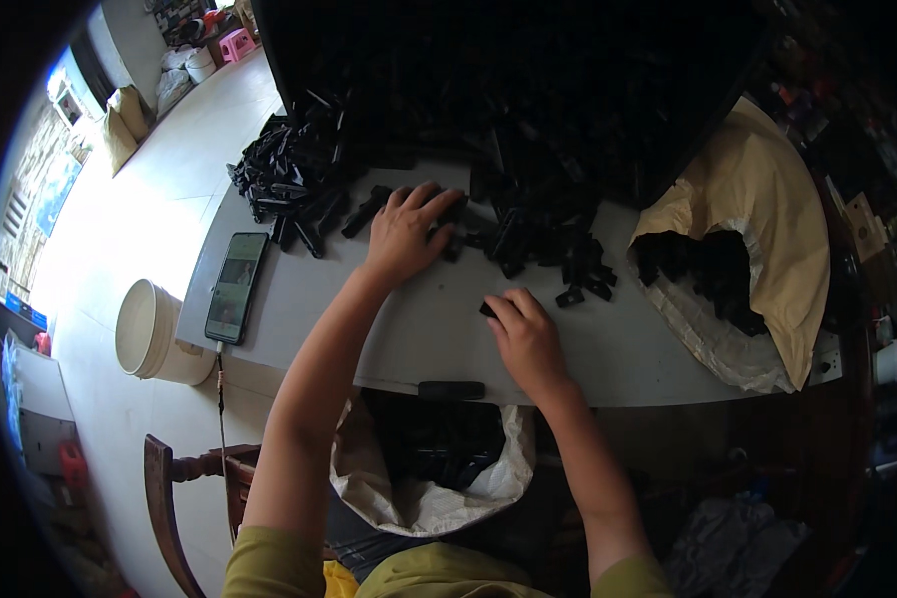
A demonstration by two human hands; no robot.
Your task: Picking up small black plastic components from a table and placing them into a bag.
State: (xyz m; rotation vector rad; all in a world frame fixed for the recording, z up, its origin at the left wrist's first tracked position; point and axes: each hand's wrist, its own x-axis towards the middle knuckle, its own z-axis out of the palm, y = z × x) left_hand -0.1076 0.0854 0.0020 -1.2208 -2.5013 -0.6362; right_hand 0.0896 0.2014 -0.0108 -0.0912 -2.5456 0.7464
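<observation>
My left hand (409, 231) lies palm down on the grey table (419, 329), its fingers spread and touching small black plastic parts (528, 234) at the edge of a large pile. My right hand (526, 337) rests on the table nearer to me, its fingertips on one small black part (488, 310). Another heap of black parts (289, 174) lies to the left of my left hand. A single long black piece (450, 390) sits at the table's near edge.
A phone (236, 286) with a lit screen lies on the table's left, with a cable hanging down. A tan paper sack (767, 219) of black parts lies open at right. A white bag (439, 498) of parts is under the table edge. A white bucket (149, 334) and a wooden chair (169, 488) are on the floor.
</observation>
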